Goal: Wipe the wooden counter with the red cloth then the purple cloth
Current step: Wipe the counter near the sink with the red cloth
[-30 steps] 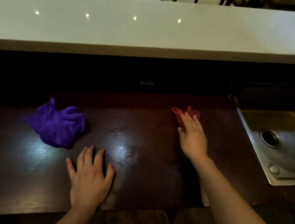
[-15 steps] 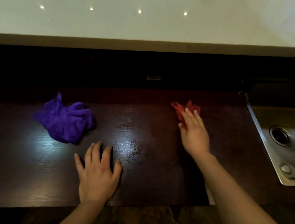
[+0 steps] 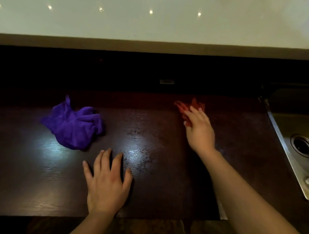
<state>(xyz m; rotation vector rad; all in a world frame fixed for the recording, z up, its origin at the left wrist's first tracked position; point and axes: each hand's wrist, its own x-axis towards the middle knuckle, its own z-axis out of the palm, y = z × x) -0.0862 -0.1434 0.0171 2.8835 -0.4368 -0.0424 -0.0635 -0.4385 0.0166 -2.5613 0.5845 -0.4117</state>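
The dark wooden counter [image 3: 25,171] spans the view. A crumpled red cloth [image 3: 185,108] lies at its far middle-right, and my right hand [image 3: 198,131] rests on top of it with fingers closing over the cloth. A bunched purple cloth [image 3: 73,125] sits on the left part of the counter, apart from both hands. My left hand [image 3: 107,183] lies flat on the wood near the front edge, fingers spread, holding nothing.
A steel sink [image 3: 299,145] with a round drain is set into the counter at the right. A raised white ledge [image 3: 157,21] runs along the back above a dark recess. The counter's front edge is just below my left wrist.
My right hand's fingers have curled further onto the red cloth. The view has shifted slightly; the purple cloth and my left hand stay in place on the counter.
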